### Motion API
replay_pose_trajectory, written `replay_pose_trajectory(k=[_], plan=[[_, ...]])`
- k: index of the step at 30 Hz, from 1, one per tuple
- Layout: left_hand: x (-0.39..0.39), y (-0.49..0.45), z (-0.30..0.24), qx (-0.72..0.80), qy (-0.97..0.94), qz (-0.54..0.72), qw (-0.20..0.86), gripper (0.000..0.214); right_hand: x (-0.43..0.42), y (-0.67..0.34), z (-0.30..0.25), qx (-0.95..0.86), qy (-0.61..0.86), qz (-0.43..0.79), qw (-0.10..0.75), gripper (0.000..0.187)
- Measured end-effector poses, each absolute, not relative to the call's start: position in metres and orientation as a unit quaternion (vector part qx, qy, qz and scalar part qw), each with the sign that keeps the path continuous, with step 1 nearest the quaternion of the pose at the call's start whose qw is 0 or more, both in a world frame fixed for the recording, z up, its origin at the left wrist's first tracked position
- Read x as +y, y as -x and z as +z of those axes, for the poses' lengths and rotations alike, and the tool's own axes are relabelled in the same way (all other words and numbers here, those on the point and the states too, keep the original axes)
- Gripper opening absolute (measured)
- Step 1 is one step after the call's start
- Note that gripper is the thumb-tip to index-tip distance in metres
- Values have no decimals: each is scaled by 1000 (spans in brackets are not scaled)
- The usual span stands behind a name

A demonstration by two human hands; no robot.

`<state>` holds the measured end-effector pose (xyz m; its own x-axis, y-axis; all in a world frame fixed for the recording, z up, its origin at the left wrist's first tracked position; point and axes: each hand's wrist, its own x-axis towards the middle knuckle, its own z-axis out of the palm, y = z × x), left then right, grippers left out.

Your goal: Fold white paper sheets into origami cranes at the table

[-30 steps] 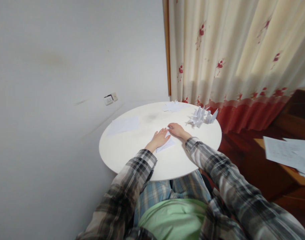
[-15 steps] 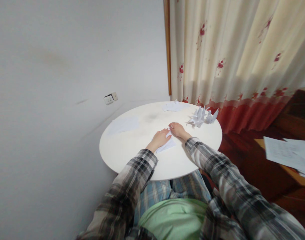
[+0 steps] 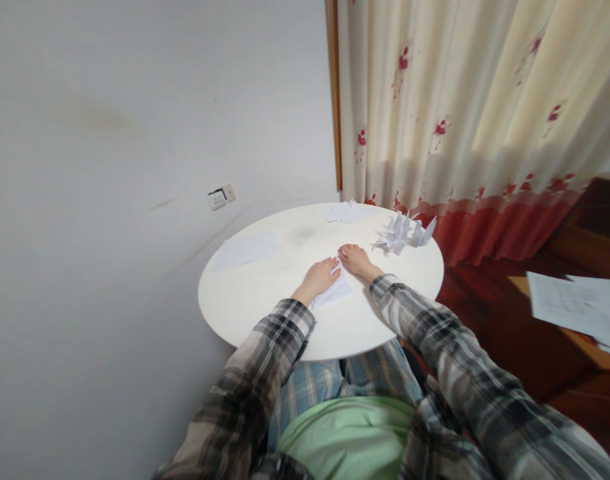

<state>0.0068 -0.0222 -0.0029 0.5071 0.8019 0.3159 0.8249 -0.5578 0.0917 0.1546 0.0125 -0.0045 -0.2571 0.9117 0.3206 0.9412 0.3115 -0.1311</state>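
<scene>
A small folded white paper [image 3: 336,291] lies near the middle of a round white table [image 3: 265,300]. My left hand [image 3: 321,276] rests flat on the paper's left part, fingers stretched out. My right hand [image 3: 353,259] touches the paper's far corner with bent fingers pressed down on it. Both arms wear plaid sleeves.
A pile of folded paper cranes [image 3: 403,233] sits at the table's far right. Flat sheets lie at the left [image 3: 246,251] and at the far edge [image 3: 343,213]. A flowered curtain [image 3: 459,127] hangs behind. More papers [image 3: 575,303] lie on a wooden surface at right.
My right hand has slid slightly toward the left hand along the paper's far edge. The left hand has stayed flat on the paper.
</scene>
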Motion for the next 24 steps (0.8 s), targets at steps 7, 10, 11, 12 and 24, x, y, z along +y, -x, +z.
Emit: replay_pose_trajectory(k=[7, 10, 11, 12, 24], plan=[[-22, -6, -2, -440, 878, -189, 4, 33, 10, -152, -4, -785, 594, -38, 173, 45], [-22, -5, -1, -441, 876, -194, -1, 34, 12, -152, -5, -781, 595, -36, 186, 41], [-22, -5, -1, -444, 875, -193, -2, 35, 12, -153, -6, -780, 596, -37, 188, 39], [-22, -5, -2, -448, 873, -191, -2, 36, 12, -153, -6, -776, 601, -39, 189, 38], [-21, -5, -1, -454, 874, -172, -23, 38, 8, -154, -5, -732, 653, -54, 188, 35]])
